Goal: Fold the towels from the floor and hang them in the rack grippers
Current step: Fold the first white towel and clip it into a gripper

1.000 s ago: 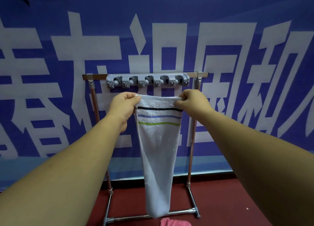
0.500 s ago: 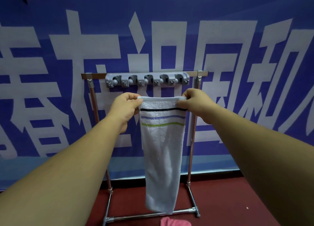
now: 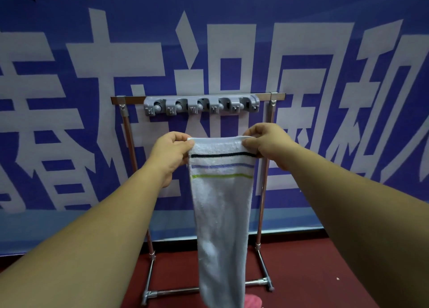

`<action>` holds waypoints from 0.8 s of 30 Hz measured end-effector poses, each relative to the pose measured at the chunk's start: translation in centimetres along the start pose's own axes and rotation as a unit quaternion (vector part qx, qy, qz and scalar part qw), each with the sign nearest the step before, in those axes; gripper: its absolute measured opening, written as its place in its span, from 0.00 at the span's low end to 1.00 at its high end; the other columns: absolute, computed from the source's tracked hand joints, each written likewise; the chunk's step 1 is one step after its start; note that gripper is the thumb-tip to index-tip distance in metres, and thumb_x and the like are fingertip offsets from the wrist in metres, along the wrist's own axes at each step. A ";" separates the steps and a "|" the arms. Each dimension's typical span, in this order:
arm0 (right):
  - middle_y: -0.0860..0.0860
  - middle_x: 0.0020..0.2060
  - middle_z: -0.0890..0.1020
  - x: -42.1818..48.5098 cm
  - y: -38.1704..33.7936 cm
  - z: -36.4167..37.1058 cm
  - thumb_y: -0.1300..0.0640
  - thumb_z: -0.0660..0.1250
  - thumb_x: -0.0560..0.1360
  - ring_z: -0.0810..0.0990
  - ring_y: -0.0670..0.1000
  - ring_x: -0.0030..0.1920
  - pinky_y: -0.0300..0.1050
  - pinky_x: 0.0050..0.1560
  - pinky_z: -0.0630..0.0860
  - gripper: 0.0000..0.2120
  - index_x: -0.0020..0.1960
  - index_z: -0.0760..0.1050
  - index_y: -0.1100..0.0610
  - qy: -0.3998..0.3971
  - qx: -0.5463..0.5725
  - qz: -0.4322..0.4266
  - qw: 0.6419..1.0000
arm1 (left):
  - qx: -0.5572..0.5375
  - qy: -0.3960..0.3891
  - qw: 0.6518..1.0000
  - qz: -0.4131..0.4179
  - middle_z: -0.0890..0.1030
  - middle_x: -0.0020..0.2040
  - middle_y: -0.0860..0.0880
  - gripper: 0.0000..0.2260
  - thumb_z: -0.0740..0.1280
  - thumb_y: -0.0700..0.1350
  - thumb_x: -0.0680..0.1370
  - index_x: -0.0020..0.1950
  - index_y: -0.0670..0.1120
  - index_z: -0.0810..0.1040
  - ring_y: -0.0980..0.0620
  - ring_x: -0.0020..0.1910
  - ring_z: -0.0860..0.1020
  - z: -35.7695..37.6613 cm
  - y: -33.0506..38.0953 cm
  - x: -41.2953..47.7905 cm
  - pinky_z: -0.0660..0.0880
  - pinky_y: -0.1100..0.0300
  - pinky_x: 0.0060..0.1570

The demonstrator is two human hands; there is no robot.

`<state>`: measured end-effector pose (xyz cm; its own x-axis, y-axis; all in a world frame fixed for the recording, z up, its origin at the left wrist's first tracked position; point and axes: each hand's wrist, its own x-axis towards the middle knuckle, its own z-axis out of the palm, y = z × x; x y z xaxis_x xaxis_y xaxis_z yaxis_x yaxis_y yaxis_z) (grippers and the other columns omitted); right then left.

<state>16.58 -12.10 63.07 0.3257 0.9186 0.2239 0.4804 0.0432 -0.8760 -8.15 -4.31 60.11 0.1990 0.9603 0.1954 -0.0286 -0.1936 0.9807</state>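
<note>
A white towel [image 3: 221,215] with black, purple and green stripes near its top hangs long and narrow in front of me. My left hand [image 3: 170,154] pinches its top left corner and my right hand [image 3: 267,143] pinches its top right corner, stretching the top edge flat. The towel's top sits a little below the grey gripper strip [image 3: 200,104] on the metal rack [image 3: 125,122], whose several clips hold nothing. The towel's lower end runs out of view at the bottom.
A pink towel [image 3: 253,301] lies on the dark red floor [image 3: 313,273] by the rack's base bar, partly behind the hanging towel. A blue banner [image 3: 232,41] with large white characters covers the wall behind the rack.
The towel has dropped lower relative to the gripper strip and its top edge is stretched wider. Its hanging body has swung from tapered to straighter.
</note>
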 end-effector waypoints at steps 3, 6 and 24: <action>0.55 0.50 0.85 -0.1 0.2 0.0 0.59 0.73 0.79 0.85 0.57 0.52 0.55 0.52 0.86 0.03 0.53 0.82 0.55 0.004 -0.021 -0.002 1.000 | 0.016 0.000 1.000 -0.001 0.86 0.47 0.44 0.02 0.69 0.38 0.84 0.55 0.42 0.80 0.50 0.43 0.83 0.1 -0.3 -0.3 0.84 0.50 0.49; 0.55 0.49 0.85 0.1 0.3 -0.1 0.58 0.73 0.80 0.85 0.57 0.52 0.57 0.53 0.86 0.02 0.52 0.82 0.54 0.011 -0.051 -0.004 0.999 | 0.023 -0.001 1.000 0.001 0.86 0.49 0.43 0.01 0.69 0.38 0.83 0.54 0.43 0.80 0.48 0.45 0.83 0.3 -0.2 -0.1 0.84 0.46 0.53; 0.56 0.49 0.82 -0.2 -1.3 1.4 0.61 0.64 0.81 0.85 0.60 0.47 0.54 0.42 0.87 0.06 0.54 0.73 0.51 0.038 -0.111 0.002 0.993 | 0.018 0.037 0.999 0.006 0.86 0.54 0.40 0.03 0.74 0.36 0.80 0.51 0.42 0.83 0.44 0.49 0.85 0.9 0.7 0.3 0.84 0.39 0.57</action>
<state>14.74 -11.76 63.61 0.3849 0.8857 0.2595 0.6431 -0.0557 -0.7637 -7.19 -4.35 60.83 0.1261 0.9699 0.2082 0.0060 -0.2106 0.9776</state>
